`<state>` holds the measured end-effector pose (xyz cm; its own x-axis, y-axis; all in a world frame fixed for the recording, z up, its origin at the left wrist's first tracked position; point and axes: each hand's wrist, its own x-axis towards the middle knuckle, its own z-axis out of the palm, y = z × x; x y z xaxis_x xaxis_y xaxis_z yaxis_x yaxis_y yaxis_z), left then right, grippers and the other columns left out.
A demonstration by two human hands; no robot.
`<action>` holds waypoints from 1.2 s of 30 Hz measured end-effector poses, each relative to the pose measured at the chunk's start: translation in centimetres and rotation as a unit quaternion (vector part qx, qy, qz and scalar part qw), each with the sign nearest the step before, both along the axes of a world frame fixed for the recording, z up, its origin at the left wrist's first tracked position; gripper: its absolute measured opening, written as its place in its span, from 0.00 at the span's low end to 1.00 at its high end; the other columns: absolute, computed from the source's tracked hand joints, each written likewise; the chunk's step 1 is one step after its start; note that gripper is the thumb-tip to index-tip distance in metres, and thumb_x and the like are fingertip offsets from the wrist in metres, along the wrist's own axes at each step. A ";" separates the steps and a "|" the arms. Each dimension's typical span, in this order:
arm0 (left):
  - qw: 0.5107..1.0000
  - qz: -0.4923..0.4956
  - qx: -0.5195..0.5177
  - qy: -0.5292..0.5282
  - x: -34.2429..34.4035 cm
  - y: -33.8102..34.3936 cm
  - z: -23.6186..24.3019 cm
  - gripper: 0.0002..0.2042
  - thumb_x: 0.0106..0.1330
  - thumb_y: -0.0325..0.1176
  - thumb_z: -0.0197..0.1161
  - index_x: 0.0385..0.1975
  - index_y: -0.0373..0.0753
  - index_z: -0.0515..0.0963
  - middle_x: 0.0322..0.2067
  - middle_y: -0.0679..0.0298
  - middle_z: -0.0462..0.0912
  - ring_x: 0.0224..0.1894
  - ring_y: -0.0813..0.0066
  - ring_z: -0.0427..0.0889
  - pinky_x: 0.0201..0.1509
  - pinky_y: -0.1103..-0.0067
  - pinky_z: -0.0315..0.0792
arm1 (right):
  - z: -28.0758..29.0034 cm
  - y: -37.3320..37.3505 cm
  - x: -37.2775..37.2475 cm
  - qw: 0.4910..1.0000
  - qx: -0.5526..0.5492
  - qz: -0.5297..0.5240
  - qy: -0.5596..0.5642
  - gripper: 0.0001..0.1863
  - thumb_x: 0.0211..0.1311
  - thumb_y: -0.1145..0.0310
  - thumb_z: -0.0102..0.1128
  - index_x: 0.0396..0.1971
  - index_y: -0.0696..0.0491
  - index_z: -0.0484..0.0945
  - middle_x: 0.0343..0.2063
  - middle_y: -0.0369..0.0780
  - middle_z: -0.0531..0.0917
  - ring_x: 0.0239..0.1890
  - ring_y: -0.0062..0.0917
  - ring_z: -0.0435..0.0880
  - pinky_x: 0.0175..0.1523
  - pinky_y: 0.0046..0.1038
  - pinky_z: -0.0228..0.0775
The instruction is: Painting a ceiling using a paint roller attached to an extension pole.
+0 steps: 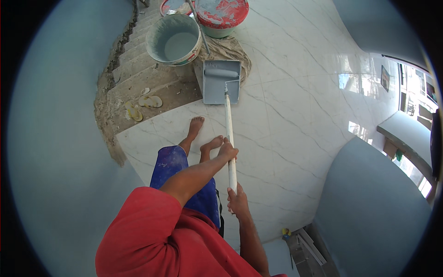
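A long white pole (229,117) runs away from me, and at its far end a paint roller (220,73) lies in a grey paint tray (210,94). My left hand (228,151) is wrapped round the middle of the pole. Closer to my body, my right hand (238,202) grips the pole's near end. The roller's sleeve is coated with grey-blue paint and lies across the tray's far part. Behind the tray stands a bucket (194,57) partly filled with grey-blue paint.
A red-lidded, paint-smeared bucket (222,13) stands on a crumpled drop cloth (237,51); a stick (199,27) leans nearby. Rough steps (138,60) rise at the left wall, with yellow flip-flops (151,101). My bare feet are on marbled tiles (286,115). A low blue-grey wall (369,203) stands right.
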<state>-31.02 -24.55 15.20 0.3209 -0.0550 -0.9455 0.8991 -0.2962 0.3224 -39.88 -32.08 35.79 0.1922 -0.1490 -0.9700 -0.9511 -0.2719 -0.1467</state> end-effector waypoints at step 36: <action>0.999 0.025 -0.025 0.024 -1.1 -0.8 -0.2 0.30 0.59 0.24 0.61 0.55 0.25 0.48 0.29 0.46 0.80 0.21 0.62 0.85 0.19 0.72 0.81 | -0.7 -0.7 -1.9 0.999 -0.025 0.023 0.018 0.25 0.71 0.60 0.53 0.65 0.51 0.64 0.19 0.36 0.73 0.13 0.20 0.73 0.14 0.27 0.66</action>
<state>-32.10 -25.32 14.98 0.2784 -0.0878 -0.9565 0.9271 -0.2358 0.2915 -41.74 -32.79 35.04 0.1641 -0.1893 -0.9681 -0.9421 -0.3210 -0.0970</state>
